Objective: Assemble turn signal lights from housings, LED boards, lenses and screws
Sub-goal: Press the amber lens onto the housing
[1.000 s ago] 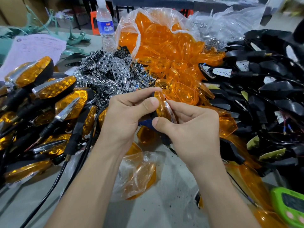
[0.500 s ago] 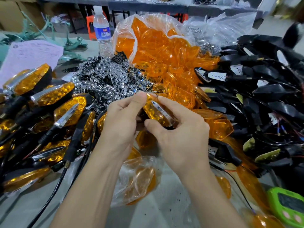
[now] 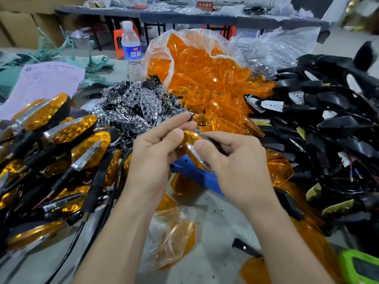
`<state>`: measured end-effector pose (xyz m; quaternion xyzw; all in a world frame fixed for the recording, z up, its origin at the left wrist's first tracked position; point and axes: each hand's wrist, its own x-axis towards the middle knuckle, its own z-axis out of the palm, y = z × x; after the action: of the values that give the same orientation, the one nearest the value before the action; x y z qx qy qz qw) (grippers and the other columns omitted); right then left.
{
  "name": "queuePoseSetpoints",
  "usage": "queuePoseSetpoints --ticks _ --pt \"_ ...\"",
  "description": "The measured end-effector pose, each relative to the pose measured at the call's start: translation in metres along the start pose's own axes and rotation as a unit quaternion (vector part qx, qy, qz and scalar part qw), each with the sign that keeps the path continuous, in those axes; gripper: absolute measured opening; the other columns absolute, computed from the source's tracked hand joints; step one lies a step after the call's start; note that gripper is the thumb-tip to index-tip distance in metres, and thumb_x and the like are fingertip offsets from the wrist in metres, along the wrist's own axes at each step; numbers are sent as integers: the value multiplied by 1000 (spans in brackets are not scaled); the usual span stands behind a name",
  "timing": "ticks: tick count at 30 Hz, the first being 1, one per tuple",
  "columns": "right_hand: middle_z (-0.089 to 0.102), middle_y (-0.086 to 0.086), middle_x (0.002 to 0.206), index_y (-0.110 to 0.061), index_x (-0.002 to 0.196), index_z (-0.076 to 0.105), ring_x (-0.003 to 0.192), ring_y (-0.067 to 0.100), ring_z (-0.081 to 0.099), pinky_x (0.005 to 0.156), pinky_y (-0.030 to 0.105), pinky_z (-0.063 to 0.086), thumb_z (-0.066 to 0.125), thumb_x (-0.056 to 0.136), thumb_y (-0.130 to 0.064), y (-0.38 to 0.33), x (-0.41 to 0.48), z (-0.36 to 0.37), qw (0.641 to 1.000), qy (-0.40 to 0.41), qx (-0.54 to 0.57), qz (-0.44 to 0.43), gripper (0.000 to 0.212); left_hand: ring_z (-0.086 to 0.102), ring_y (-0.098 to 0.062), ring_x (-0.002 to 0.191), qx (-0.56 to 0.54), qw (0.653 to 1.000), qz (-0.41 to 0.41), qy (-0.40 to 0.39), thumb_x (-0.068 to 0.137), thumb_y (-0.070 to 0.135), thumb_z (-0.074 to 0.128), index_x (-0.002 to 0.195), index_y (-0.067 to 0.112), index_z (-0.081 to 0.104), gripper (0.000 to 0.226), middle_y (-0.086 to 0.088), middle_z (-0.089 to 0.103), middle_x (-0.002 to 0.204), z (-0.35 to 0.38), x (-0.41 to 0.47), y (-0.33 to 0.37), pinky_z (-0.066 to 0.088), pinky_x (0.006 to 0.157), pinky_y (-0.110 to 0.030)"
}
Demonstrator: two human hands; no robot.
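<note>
A water bottle [image 3: 131, 50] stands near a pink paper sheet [image 3: 46, 83].

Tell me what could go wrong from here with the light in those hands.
1. The turn signal light is pinched by fingertips of the left hand and right hand; it could slip into the clutter beneath.
2. The right thumb presses its chrome strip; if the amber lens sits unevenly, it might pop loose.
3. Cables of the finished lights lie beside the left forearm and may snag.
</note>
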<state>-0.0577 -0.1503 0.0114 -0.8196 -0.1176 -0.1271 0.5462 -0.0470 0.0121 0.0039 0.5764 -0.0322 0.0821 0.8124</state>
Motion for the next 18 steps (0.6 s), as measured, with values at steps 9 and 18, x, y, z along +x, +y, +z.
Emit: queuePoseSetpoints --ticks 9,18 --pt "77 -23 106 -32 119 79 101 5 73 85 37 61 75 87 -43 6 -13 8 996 28 38 -71 34 72 -28 117 -95 987 -108 -75 96 62 36 113 7 79 72 -19 74 125 16 -9 -5 61 89 -34" --pt "77 -9 117 -19 118 78 118 6 69 102 34 56 78 86 -12 5 -21 17 983 -8 163 -80 32 67 -43 82 13 998 -2 66 68 47 59 77 1 74 49 -32 69 89 33 -18 -10 55 77 -48"
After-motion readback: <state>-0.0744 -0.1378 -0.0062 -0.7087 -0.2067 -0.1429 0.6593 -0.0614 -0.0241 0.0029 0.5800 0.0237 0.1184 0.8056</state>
